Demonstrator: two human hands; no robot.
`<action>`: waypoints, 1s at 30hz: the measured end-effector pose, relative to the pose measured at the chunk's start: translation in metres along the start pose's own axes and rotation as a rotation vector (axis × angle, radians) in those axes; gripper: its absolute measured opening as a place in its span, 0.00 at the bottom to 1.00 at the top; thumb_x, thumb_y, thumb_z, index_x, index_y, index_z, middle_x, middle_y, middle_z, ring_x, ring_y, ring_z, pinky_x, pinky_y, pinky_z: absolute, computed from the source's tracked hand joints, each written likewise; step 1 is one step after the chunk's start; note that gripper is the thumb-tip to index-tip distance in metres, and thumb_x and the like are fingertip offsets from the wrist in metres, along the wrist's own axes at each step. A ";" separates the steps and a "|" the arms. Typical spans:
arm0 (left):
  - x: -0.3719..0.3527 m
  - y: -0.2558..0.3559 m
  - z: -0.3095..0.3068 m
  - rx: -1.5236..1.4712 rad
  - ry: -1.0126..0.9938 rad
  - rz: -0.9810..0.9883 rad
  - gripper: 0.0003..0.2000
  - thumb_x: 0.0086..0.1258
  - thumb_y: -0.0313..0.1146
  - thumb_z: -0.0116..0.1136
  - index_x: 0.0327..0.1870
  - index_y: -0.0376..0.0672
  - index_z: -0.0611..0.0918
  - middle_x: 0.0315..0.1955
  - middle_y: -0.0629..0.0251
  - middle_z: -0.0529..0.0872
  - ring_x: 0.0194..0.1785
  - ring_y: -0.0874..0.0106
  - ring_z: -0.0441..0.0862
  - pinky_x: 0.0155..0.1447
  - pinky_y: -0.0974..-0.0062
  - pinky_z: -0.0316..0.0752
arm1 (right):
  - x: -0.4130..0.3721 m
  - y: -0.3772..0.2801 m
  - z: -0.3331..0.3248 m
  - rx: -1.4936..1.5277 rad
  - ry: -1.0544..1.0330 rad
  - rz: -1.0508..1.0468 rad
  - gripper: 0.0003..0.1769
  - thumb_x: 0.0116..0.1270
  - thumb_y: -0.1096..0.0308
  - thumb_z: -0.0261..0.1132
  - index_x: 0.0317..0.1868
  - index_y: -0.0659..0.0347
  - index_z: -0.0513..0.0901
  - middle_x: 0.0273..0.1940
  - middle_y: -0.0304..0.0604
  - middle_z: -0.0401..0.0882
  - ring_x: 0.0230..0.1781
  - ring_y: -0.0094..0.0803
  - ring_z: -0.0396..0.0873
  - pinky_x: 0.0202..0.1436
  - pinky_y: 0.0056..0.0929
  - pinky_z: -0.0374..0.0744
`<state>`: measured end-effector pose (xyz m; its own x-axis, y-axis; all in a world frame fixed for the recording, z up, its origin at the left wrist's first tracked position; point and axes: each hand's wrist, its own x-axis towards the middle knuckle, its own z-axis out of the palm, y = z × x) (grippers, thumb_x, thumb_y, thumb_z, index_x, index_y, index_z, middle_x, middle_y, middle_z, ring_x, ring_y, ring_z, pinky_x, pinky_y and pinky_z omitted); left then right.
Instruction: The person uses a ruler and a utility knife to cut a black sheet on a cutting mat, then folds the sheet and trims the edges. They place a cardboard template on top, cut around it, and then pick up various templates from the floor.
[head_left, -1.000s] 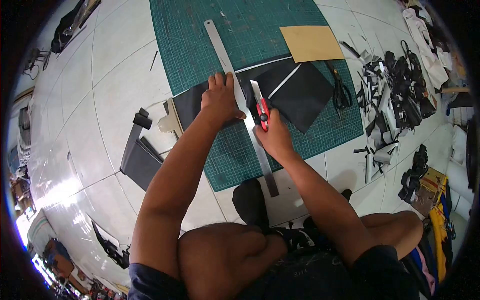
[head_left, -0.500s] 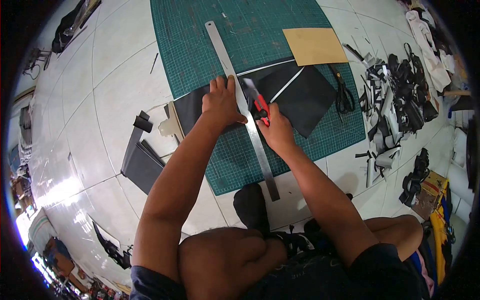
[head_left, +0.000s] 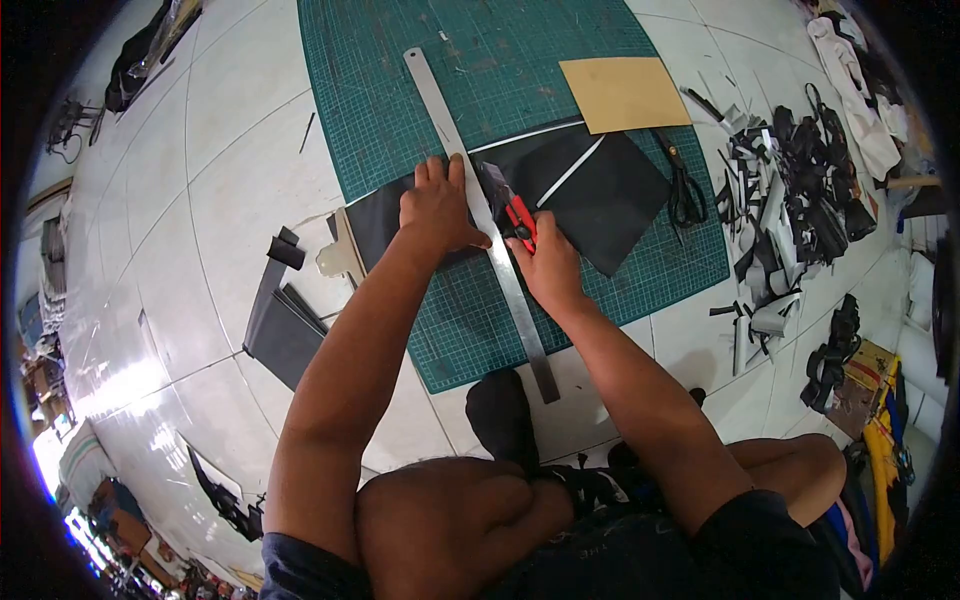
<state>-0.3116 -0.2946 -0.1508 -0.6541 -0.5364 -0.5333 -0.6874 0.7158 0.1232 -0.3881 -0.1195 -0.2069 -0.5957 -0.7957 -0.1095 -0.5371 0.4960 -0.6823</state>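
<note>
From the knife (head_left: pixel 510 212) in your right hand (head_left: pixel 548 262), the ruler (head_left: pixel 440 100) bars the way from eleven to six o'clock. Beyond it at eleven the mat (head_left: pixel 380 80) lies open. A tan card (head_left: pixel 625 93) sits at one, scissors (head_left: pixel 685 190) and a scrap heap (head_left: pixel 800 170) at three, and dark offcuts (head_left: pixel 285 325) at eight.

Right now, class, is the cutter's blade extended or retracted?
Extended: a grey blade juts from the red cutter, beside the steel ruler.
</note>
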 end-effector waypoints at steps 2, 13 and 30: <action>-0.002 0.000 0.004 0.031 0.058 0.003 0.65 0.37 0.58 0.83 0.76 0.38 0.56 0.70 0.48 0.64 0.76 0.50 0.62 0.66 0.57 0.78 | 0.000 -0.001 0.000 0.006 -0.009 0.014 0.23 0.66 0.66 0.70 0.54 0.64 0.68 0.43 0.60 0.82 0.44 0.60 0.83 0.45 0.50 0.81; -0.001 -0.003 0.014 0.023 0.148 0.013 0.65 0.37 0.56 0.84 0.76 0.37 0.55 0.76 0.48 0.57 0.78 0.49 0.58 0.67 0.58 0.77 | 0.019 -0.026 -0.027 0.062 -0.182 0.177 0.23 0.69 0.62 0.66 0.54 0.65 0.66 0.43 0.64 0.82 0.46 0.64 0.82 0.49 0.55 0.79; 0.015 -0.005 0.027 0.126 0.094 0.018 0.64 0.44 0.55 0.81 0.79 0.37 0.52 0.80 0.55 0.49 0.79 0.47 0.56 0.69 0.57 0.76 | 0.058 -0.084 -0.018 -0.248 -0.425 0.187 0.18 0.70 0.69 0.60 0.57 0.69 0.69 0.52 0.65 0.82 0.55 0.57 0.83 0.58 0.51 0.80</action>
<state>-0.3089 -0.2941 -0.1823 -0.6967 -0.5585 -0.4502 -0.6343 0.7727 0.0231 -0.3884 -0.2011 -0.1433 -0.4277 -0.7311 -0.5315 -0.6008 0.6693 -0.4371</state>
